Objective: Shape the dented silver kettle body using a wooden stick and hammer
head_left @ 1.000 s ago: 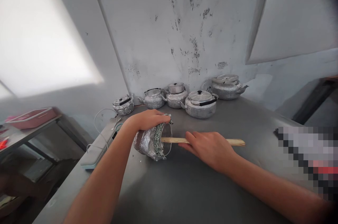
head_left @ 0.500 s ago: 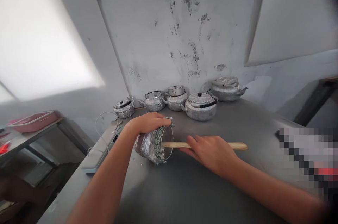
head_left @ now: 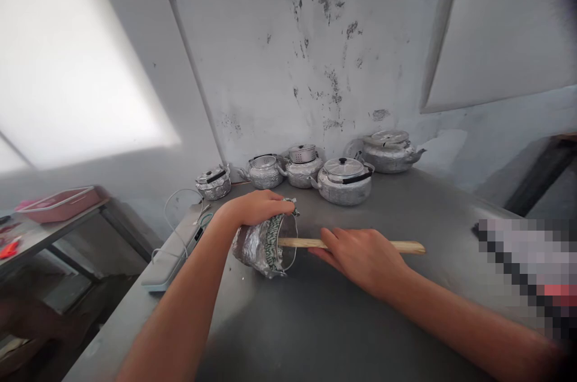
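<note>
A foil-covered pot (head_left: 256, 248) with a green patterned band round its rim lies on its side on the grey table, its mouth turned to the right. My left hand (head_left: 261, 209) grips it from above, thumb along the upper rim. My right hand (head_left: 358, 256) is wrapped round a flat wooden stick (head_left: 408, 247). The stick's left end reaches inside the pot's mouth, so its tip is hidden. Its other end sticks out to the right beyond my hand.
Along the wall stand several silver teapots, among them a lidded teapot (head_left: 345, 182) and a larger teapot (head_left: 391, 152). At the table's left edge lies a pale flat device (head_left: 169, 259) with a cable. A pink basket (head_left: 63, 205) sits on a side table. A blurred-out patch covers the right edge.
The view has shifted very slightly. Both hands keep their grips, and the stick stays inside the pot's mouth.
</note>
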The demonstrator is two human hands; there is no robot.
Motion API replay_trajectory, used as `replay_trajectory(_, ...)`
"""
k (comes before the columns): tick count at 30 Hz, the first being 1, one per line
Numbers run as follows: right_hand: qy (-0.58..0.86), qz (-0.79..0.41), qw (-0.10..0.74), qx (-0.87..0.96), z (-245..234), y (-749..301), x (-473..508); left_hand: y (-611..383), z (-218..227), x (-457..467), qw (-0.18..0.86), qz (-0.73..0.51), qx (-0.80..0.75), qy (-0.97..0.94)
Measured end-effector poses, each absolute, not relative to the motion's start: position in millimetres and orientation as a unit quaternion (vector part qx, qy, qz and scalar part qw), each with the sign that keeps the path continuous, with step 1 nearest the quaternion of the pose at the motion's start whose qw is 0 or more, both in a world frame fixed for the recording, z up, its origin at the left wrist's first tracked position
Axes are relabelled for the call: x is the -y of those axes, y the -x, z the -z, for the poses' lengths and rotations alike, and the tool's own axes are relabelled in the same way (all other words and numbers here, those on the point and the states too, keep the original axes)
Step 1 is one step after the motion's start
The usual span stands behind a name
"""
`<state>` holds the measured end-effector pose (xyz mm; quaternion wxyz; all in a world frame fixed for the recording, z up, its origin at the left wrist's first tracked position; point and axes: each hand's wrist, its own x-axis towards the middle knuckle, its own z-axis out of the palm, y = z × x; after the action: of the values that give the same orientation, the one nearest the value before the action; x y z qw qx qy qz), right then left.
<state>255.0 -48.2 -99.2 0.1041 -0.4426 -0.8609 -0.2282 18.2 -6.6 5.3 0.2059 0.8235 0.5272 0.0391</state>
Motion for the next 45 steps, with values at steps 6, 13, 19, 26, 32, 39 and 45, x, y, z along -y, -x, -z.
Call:
replay_trajectory(6, 0.444, 0.231, 0.111, 0.858, 103, -254, 50, -18, -5, 6, 0.198, -0.041, -0.522, -0.829)
replay_trajectory(13, 0.441, 0.243, 0.123, 0.855, 108, -254, 49, -18, -5, 7, 0.2, -0.048, -0.529, -0.824)
replay_trajectory(19, 0.451, 0.231, 0.111, 0.855, 109, -255, 48, -18, -4, 6, 0.206, -0.045, -0.53, -0.821)
replay_trajectory(26, 0.451, 0.221, 0.102, 0.859, 107, -257, 46, -17, -3, 5, 0.199, -0.042, -0.531, -0.823)
replay_trajectory(32, 0.421, 0.239, 0.137, 0.864, 107, -256, 50, -18, -5, 7, 0.199, -0.039, -0.53, -0.824)
replay_trajectory(39, 0.423, 0.234, 0.129, 0.866, 105, -256, 50, -19, -7, 8, 0.204, -0.039, -0.532, -0.821)
replay_trajectory(45, 0.436, 0.227, 0.119, 0.863, 104, -256, 51, -18, -7, 8, 0.204, -0.038, -0.538, -0.817)
